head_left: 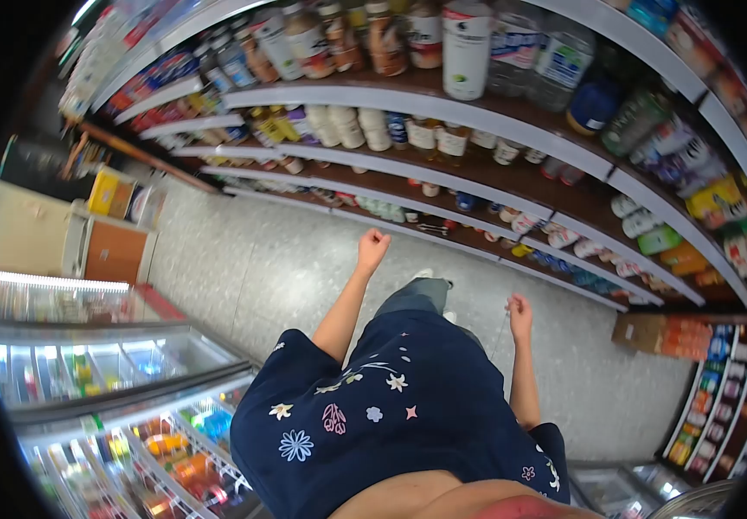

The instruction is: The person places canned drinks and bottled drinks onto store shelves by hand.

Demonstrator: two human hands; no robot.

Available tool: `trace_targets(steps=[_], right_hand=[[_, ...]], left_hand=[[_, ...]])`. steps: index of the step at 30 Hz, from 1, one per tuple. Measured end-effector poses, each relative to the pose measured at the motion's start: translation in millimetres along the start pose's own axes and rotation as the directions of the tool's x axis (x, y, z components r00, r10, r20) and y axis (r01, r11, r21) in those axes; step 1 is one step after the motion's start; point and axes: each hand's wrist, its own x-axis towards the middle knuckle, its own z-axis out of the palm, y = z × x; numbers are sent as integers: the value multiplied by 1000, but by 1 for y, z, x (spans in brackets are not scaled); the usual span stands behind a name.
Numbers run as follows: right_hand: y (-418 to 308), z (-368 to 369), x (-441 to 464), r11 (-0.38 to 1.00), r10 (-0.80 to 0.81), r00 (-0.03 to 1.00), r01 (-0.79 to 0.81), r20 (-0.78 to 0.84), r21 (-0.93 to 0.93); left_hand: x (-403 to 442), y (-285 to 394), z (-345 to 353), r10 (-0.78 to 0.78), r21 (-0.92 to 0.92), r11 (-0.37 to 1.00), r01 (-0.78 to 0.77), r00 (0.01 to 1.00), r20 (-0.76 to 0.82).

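My left hand (374, 250) is held out in front of my body, above the floor, with its fingers curled into a loose fist and nothing visible in it. On the other side, my right hand (520, 313) hangs with fingers bent and slightly apart, holding nothing that I can see. Neither hand touches the shelves. The nearest goods to both are small packets and jars on the bottom shelf (477, 232) ahead. Higher up, a large white bottle (466, 50) stands among clear jugs (561, 65) and brown sauce bottles (385, 39).
A long shelf unit curves across the front. Glass-topped chillers (122, 372) with drinks stand at the left. A cardboard box (637, 333) sits at the right by another stocked rack (719, 398). Grey tiled floor (261, 251) runs between them. A wooden cabinet (114, 251) is far left.
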Motion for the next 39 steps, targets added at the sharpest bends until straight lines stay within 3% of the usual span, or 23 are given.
trace_targets(steps=[3,6,9,13,16,17,20,22,28,31,34,37,38,39], right_hand=[[-54,-22,21,984,-173,976,177,-132,15],[-150,-36,35,962,-251,933,270,-258,44],[-237,-41,54,930,-334,884,366,-327,39],[-363,-14,70,858,-483,823,513,-298,28],[-436,20,91,786,-611,763,616,-208,-51],[-458,32,100,719,-695,699,679,-169,-145],[-519,64,124,439,-896,427,803,-125,-404],[-550,80,131,457,-885,446,778,-133,-432],[-568,103,148,551,-829,522,704,-200,-447],[-549,110,151,467,-882,430,752,-190,-465],[-534,111,146,326,-945,272,758,-181,-564],[-526,87,142,331,-943,207,674,-261,-660],[-525,76,146,361,-929,196,665,-314,-654],[-524,65,149,410,-908,234,666,-348,-624]], left_hand=[[18,88,38,146,-118,984,-133,982,117],[23,158,70,374,-327,889,-319,920,118],[33,216,74,558,-263,806,-530,828,44],[65,289,56,783,-42,603,-797,601,-157],[93,326,51,823,61,549,-834,527,-211],[103,336,50,845,87,516,-852,489,-214],[116,371,59,816,4,533,-846,512,-269],[129,379,70,803,-50,551,-833,545,-239],[149,382,59,824,45,565,-824,560,-90],[148,379,45,786,19,617,-787,614,-79],[155,372,33,763,35,644,-764,639,-94],[158,367,31,799,168,600,-782,576,-175],[159,369,32,833,224,548,-806,504,-228],[157,371,35,812,227,580,-782,534,-236]])
